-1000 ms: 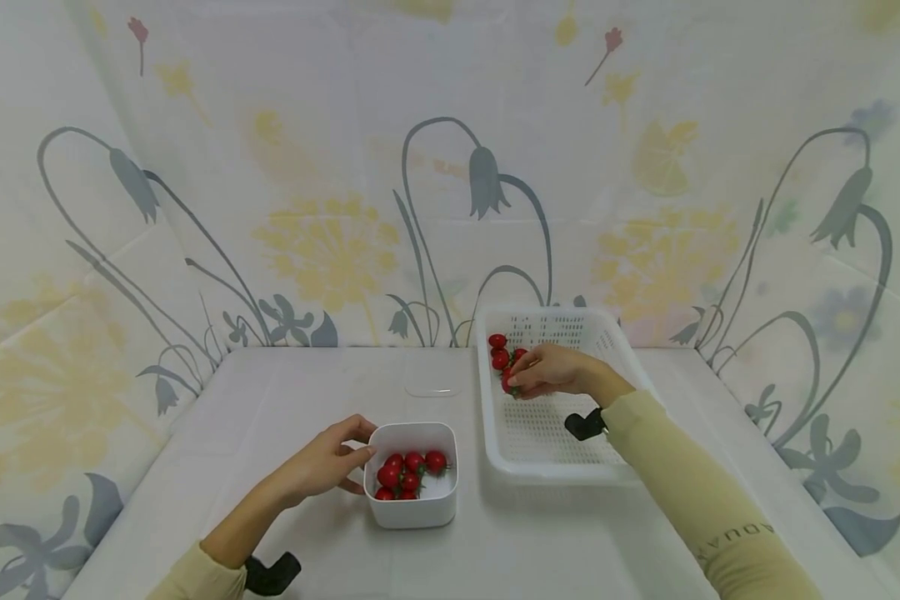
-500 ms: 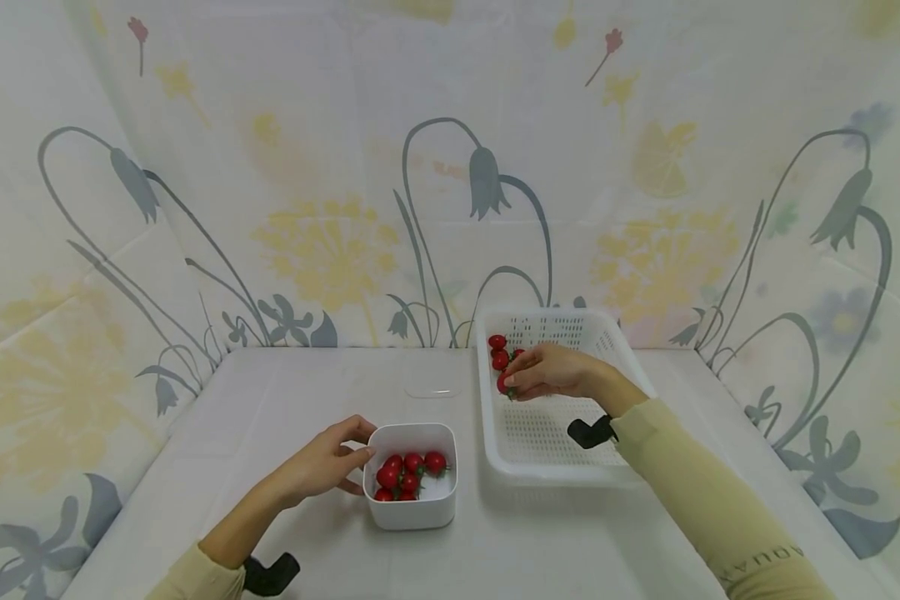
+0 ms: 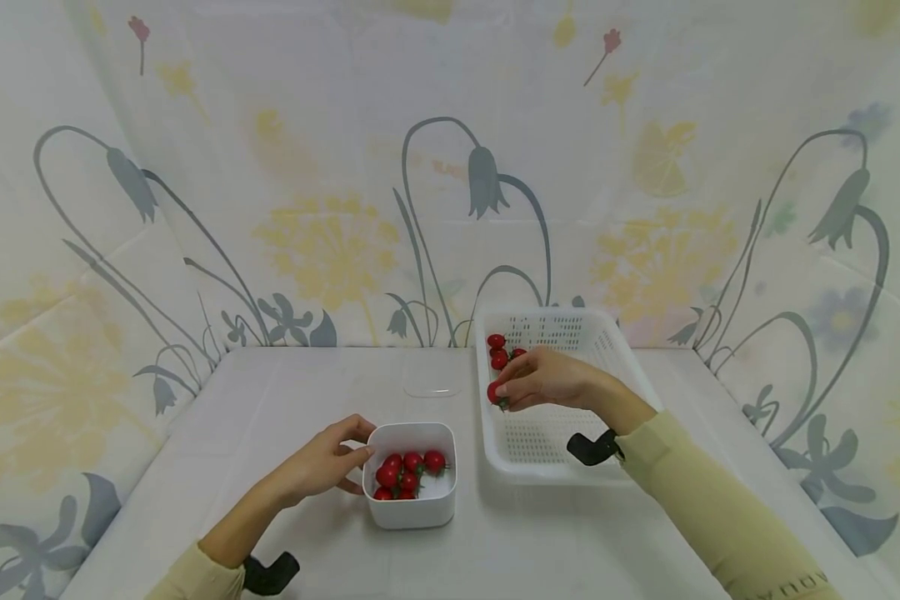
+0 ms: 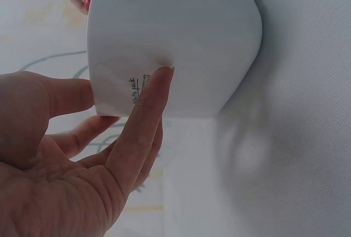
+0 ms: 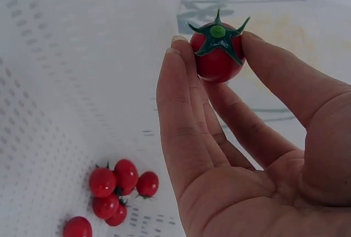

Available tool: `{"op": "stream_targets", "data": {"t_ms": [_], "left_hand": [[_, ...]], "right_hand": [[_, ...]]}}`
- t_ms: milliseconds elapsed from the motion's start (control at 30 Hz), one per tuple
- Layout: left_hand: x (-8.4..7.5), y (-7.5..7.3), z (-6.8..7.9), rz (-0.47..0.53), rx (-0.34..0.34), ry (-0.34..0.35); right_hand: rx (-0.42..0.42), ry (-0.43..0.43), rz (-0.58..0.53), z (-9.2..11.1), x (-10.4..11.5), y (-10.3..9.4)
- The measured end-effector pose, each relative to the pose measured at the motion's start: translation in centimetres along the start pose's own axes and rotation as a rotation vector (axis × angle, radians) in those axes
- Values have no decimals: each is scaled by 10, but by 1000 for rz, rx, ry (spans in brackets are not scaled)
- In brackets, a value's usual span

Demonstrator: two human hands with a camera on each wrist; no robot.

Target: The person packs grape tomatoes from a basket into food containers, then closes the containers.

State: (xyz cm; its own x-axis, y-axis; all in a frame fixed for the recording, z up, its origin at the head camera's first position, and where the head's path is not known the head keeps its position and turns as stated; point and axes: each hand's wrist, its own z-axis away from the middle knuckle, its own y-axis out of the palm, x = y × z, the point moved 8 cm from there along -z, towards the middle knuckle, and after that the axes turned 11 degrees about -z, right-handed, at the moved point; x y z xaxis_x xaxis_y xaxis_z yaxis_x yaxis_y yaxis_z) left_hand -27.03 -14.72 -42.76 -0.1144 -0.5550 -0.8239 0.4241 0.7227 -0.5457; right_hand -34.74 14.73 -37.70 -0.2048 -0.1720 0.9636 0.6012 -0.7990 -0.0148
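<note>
Over the left side of the white perforated basket [image 3: 525, 433], my right hand [image 3: 558, 382] pinches a cherry tomato [image 5: 218, 53] between thumb and fingertips. Its green star-shaped calyx faces the right wrist camera. More cherry tomatoes [image 5: 104, 182] lie on the basket's floor below. My left hand [image 3: 322, 462] rests against the left side of a small white square tub [image 3: 416, 512]. In the left wrist view one fingertip touches the tub's printed wall [image 4: 192, 39], with the thumb at the rim. Several cherry tomatoes [image 3: 388, 475] sit inside the tub.
A clear, thin-edged piece [image 3: 432, 392] lies flat on the white table [image 3: 292, 375] behind the tub. A floral-printed cloth [image 3: 450, 250] stands behind the table and at both sides. Black wrist mounts [image 3: 272, 575] stick out below both forearms.
The right hand has drawn the pinched cherry tomato slightly left and toward the viewer, away from the others in the basket. The left hand and the tub stay in place.
</note>
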Motion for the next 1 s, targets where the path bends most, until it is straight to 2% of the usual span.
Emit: {"op": "stream_targets", "data": {"t_ms": [500, 733, 1000], "left_hand": [[0, 0, 0, 16, 1, -8], [0, 0, 0, 14, 4, -1], [-1, 0, 0, 9, 4, 0]], "right_hand": [[79, -40, 129, 8, 4, 56], [126, -59, 110, 5, 4, 76], [99, -92, 175, -4, -1, 95]]}}
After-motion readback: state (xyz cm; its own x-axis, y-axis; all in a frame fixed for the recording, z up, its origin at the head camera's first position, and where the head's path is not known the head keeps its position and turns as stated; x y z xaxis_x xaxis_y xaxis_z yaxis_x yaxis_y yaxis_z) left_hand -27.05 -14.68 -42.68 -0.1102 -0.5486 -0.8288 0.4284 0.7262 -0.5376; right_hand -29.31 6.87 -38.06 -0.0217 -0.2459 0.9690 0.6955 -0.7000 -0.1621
